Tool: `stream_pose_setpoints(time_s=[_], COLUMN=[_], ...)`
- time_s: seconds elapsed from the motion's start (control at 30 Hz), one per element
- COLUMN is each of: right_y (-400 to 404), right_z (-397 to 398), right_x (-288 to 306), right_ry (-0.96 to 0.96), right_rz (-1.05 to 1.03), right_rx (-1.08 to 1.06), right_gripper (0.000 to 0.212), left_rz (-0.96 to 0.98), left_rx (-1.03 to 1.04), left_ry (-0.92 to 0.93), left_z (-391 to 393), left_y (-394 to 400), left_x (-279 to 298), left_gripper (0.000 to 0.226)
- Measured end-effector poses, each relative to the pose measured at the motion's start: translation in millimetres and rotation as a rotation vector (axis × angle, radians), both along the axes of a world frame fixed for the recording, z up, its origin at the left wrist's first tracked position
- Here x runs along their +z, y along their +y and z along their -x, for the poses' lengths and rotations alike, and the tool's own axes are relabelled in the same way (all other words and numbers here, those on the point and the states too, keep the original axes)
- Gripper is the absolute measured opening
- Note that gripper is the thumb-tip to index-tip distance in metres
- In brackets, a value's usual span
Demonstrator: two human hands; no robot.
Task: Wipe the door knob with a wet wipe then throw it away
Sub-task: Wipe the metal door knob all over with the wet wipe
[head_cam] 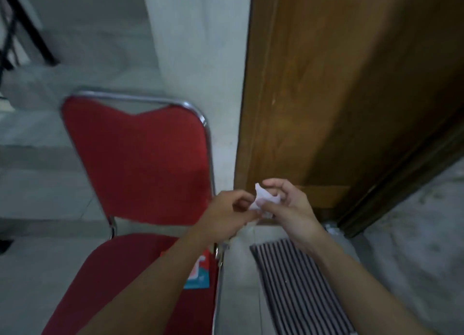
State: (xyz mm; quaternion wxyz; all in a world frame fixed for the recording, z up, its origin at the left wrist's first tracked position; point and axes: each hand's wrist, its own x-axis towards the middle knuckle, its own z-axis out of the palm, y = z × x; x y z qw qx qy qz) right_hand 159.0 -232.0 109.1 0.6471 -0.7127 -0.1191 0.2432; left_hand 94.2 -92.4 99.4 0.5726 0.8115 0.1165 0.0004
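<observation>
Pinching a white wet wipe (263, 199) between left hand (226, 215) and right hand (288, 209), fingertips closed on it, packet (199, 272) print on the chair below unreadable.

No text can be read anywhere; the red-and-teal packet (198, 272) lying on the red chair (140, 164) seat bears printing too blurred to make out.

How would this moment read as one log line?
stage: handling wipe | left hand: pinching wet wipe | right hand: pinching it too | door knob: out of view
</observation>
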Motion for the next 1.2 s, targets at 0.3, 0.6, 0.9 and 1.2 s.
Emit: stream_pose_setpoints(time_s=[0.3,0.6,0.9,1.2], right_y=[-105.8,-196.0,-263.0,-287.1], right_z=[-50.2,-64.0,-76.8,-124.8], right_x=[170.8,258.1,265.0,260.6], right_ry=[-0.259,-0.797,-1.012,-0.447], right_rz=[-0.141,0.024,0.391,-0.003], right_rx=[-0.182,-0.290,-0.091,-0.373], right_gripper=[0.035,0.014,0.018,0.020], left_rz=[-0.191,0.006,0.288,0.503], left_rx=[-0.085,-0.075,0.058,-0.136], left_ry=[-0.240,-0.213,-0.166,-0.250], left_z=[-69.2,-108.9,-149.2,-197.0], left_y=[-69.0,-152.5,-236.1,-291.7], left_x=[188.9,262.1,287.7,288.0], left_gripper=[0.013,0.018,0.026,0.021])
